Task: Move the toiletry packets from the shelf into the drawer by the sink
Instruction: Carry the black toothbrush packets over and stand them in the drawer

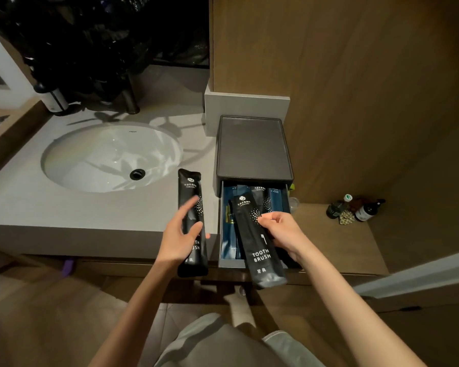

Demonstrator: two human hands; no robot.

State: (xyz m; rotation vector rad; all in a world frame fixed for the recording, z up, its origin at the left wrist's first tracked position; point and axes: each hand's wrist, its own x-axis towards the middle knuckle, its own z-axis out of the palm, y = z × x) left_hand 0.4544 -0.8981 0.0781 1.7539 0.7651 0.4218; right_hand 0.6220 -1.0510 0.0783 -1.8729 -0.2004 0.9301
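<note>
Two long black packets printed "TOOTH BRUSH" are in my hands. My left hand [180,234] grips one toothbrush packet [190,189] upright over the counter edge, just left of the drawer. My right hand [281,231] pinches the second toothbrush packet [260,258] by its right edge, held tilted over the open drawer [231,263] of a small dark grey box [252,147]. Several dark blue and black packets [274,200] lie inside the drawer, partly hidden by the held packet.
A white oval sink [109,157] with a black drain sits in the grey counter [64,207] to the left. A faucet and a dispenser bottle [52,98] stand behind it. Small bottles [355,209] stand on a lower wooden ledge at right. A wooden wall rises behind.
</note>
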